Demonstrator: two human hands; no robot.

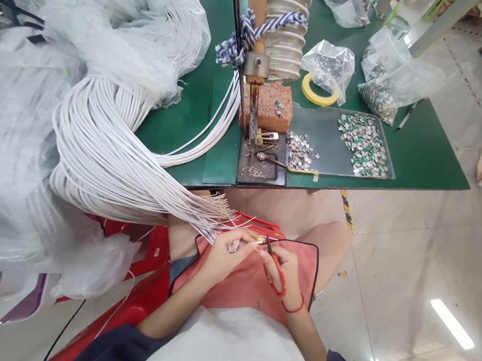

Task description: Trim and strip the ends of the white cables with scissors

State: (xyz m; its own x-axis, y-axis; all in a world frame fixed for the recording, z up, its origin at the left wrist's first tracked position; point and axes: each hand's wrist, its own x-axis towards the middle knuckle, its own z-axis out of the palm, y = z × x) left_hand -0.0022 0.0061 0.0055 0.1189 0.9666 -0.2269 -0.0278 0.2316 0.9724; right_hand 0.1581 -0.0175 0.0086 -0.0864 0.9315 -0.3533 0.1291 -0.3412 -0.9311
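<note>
Left hand pinches white wires over the pink cloth | right hand grips red-handled scissors, blades near that pinch | from where I stand, the wires trail off to the person's left

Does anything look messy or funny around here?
A little. A few tiny parts sit on the brick, while many similar ones lie in the clear tray. Silvery crumbs lie scattered, like a spill, before the brick. The white wires splay unevenly near the left hand. Nothing looks clearly broken.
</note>
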